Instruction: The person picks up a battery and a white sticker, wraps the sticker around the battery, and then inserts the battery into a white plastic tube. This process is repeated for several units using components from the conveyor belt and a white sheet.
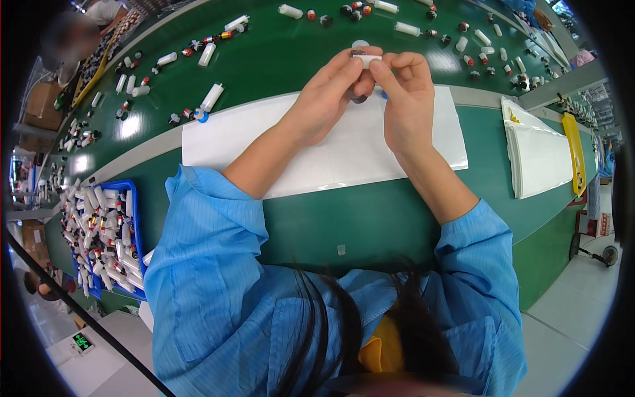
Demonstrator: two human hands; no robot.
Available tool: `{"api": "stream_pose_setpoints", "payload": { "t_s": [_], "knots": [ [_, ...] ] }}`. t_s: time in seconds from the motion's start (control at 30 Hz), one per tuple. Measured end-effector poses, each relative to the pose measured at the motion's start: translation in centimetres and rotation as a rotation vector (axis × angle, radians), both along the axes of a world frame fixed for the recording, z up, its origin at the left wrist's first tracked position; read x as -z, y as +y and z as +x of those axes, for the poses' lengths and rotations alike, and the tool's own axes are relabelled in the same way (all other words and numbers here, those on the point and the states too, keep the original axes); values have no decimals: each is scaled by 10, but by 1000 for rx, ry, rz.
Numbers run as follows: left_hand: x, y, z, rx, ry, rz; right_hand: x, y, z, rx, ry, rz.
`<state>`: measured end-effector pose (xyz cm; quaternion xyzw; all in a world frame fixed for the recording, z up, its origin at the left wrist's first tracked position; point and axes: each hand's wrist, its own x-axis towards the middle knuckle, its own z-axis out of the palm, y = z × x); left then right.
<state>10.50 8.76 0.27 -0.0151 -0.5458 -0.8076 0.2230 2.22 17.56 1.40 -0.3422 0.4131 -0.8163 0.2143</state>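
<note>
The left hand (331, 89) is nearly closed, its thumb and forefinger pinching the left end of a small white piece (368, 61); the right hand (405, 92) has its thumb and forefinger at the right end, the other fingers loosely curled; the piece is held up between them, in this view beyond the far edge of the white sheet (317, 165) on the green counter (331, 228); its long axis runs left to right, roughly along the counter's far edge, its ends toward either hand; which end is its front I cannot tell; a clear round part (359, 44) shows just beyond it, and a dark part (358, 98) shows below the left fingers, whether gripped I cannot tell; at the sheet's far left corner lies a blue cap (200, 116), with a white cylinder (211, 97) just beside it, pointing obliquely away to the right; a loaded blue bin (137, 228) stands at the counter's left end.
</note>
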Motion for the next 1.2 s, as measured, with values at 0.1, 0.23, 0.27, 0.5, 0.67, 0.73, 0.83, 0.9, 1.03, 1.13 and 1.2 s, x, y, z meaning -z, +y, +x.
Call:
{"api": "stream_pose_setpoints", "payload": {
  "t_s": [0.1, 0.23, 0.27, 0.5, 0.67, 0.73, 0.83, 0.9, 1.03, 1.13, 1.2],
  "knots": [
    [-2, -2, 2, 10, 38, -16, -3, 1, 1, -32, 3, 7],
    [-4, -2, 5, 27, 58, -11, 7, -5, -6, -44, -82, 43],
    [-3, -3, 4, 49, 56, 12, 5, -5, -6, -105, -140, 89],
    [2, -21, 14, 586, 54, 268, -7, 1, -12, -407, -163, 190],
    [-11, -20, 21, 463, -126, 141, -24, 6, -10, -367, 83, 213],
    [-5, -25, 13, 249, -339, -55, -19, 3, -25, -243, 306, 298],
    [-5, -45, -7, -548, -275, -1055, -16, -4, -65, 5, 471, 417],
    [-21, -78, -28, -776, -429, -1392, -17, -8, -96, 166, 604, 490],
    [-36, -99, -79, -755, -854, -1407, -24, -2, -117, 393, 1047, 904],
    [-33, -116, -88, -856, -984, -1407, -23, 7, -91, 474, 1273, 949],
    [-16, -129, -112, -791, -1028, -1400, -12, 24, -71, 499, 1353, 591]
  ]
}}
